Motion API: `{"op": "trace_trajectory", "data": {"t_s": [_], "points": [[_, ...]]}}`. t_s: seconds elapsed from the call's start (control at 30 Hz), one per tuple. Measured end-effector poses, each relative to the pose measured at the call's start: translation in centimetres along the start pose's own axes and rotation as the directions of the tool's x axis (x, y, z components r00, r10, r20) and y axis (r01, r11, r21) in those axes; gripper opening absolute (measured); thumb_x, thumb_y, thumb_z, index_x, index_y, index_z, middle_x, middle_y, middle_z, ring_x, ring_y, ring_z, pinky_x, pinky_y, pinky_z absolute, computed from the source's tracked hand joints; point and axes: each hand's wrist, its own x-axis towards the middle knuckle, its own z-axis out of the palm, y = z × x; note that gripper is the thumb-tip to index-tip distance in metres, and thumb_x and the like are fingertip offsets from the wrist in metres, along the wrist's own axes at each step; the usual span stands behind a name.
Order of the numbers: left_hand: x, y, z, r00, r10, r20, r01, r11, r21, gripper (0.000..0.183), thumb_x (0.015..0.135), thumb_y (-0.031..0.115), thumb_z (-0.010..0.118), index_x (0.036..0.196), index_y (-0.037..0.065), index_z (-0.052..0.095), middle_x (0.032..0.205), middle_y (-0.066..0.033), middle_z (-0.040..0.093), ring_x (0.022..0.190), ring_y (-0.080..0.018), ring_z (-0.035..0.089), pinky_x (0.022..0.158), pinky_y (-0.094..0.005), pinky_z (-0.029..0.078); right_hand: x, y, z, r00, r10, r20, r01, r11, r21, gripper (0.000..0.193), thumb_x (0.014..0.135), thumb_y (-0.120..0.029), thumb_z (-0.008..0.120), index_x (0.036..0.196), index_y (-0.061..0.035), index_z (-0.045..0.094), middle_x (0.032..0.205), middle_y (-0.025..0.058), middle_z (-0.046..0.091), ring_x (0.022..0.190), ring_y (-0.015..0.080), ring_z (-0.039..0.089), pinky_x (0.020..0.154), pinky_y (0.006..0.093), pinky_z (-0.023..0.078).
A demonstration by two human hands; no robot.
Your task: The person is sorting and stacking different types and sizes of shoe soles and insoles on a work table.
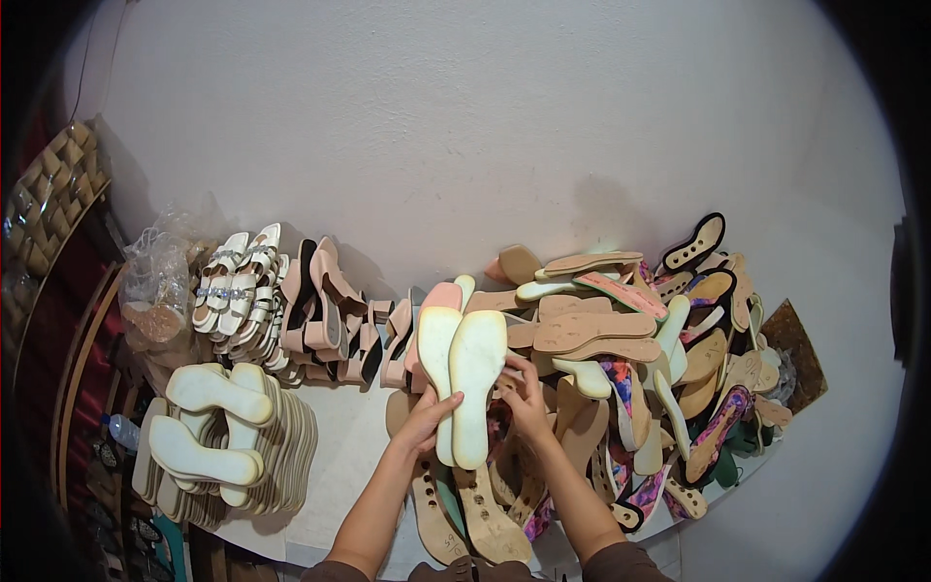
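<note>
Two pale cream shoe soles, a left one [438, 364] and a right one [479, 378], are held upright side by side in front of me, slightly overlapping. My left hand [424, 424] is closed on them, its thumb lying across the lower front of the pair. At the right sole's edge, my right hand [524, 396] curls its fingers against it; some fingertips are hidden behind. A pinkish sole [441, 295] shows behind the pair. Below my hands lie tan soles with dark holes [493, 519].
A tall stack of cream soles [208, 456] stands left on the white table [325, 485]. White strappy sandals [238, 281] and pink heeled shoes [335, 291] are piled behind. Mixed soles [601, 335] heap at the right. A plastic bottle [123, 431] is at the left edge.
</note>
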Motion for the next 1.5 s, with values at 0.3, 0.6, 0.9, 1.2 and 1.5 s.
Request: {"op": "trace_trajectory", "data": {"t_s": [0.3,0.6,0.9,1.2,1.5], "points": [[-1.8,-2.4,1.6,0.969,0.168,-0.181,-0.162,0.986,0.046,0.052,0.093,0.022,0.045,0.133,0.007,0.018,0.129,-0.0109,0.036,0.116,-0.019,0.041,0.093,-0.0305,0.039,-5.6,-2.2,3.4,0.986,0.097,0.138,0.01,0.784,-0.621,0.084,0.073,-0.015,0.068,0.135,0.0043,0.015,0.128,0.0185,0.035,0.113,0.0252,0.043,0.095,0.0323,0.035],[-6.3,-2.7,2.0,0.889,0.283,-0.361,-0.265,0.959,0.098,0.052,0.094,0.032,0.039,0.132,0.002,0.019,0.129,-0.0119,0.036,0.116,-0.019,0.039,0.094,-0.0289,0.035,-6.9,-3.7,4.6,0.953,0.199,0.229,-0.155,0.968,-0.197,0.075,0.077,-0.006,0.058,0.137,-0.0012,0.015,0.122,0.0165,0.041,0.111,0.0221,0.043,0.093,0.0314,0.035],[-12.7,-1.3,2.9,0.829,0.33,-0.451,-0.346,0.937,0.048,0.053,0.096,0.035,0.03,0.137,0.011,0.007,0.131,-0.0091,0.034,0.118,-0.0172,0.038,0.093,-0.0297,0.035,-7.5,-5.2,9.7,0.871,0.072,0.487,0.173,0.881,-0.44,0.084,0.067,-0.018,0.07,0.133,0.0023,0.022,0.122,0.0266,0.04,0.112,0.0367,0.043,0.093,0.0381,0.036],[-18.9,8.6,-0.2,0.764,0.583,-0.278,-0.585,0.807,0.084,0.043,0.096,0.025,0.031,0.133,0.007,0.016,0.137,-0.0093,0.027,0.127,-0.0194,0.029,0.105,-0.0334,0.026,-3.6,-10.3,20.4,0.785,-0.106,0.611,0.34,0.897,-0.281,0.091,0.064,-0.011,0.068,0.138,-0.0025,0.015,0.128,0.0243,0.039,0.119,0.0309,0.04,0.097,0.035,0.033],[-28.8,24.9,-7.7,0.727,0.563,-0.392,-0.398,0.811,0.428,0.065,0.081,0.011,0.057,0.132,0.007,0.016,0.126,-0.0153,0.037,0.115,-0.0249,0.043,0.098,-0.039,0.037,1.8,-13.1,31.7,0.798,-0.002,0.602,0.307,0.862,-0.403,0.099,0.059,-0.013,0.063,0.139,-0.0037,0.006,0.109,0.0301,0.052,0.099,0.0378,0.055,0.085,0.0356,0.043]]}}
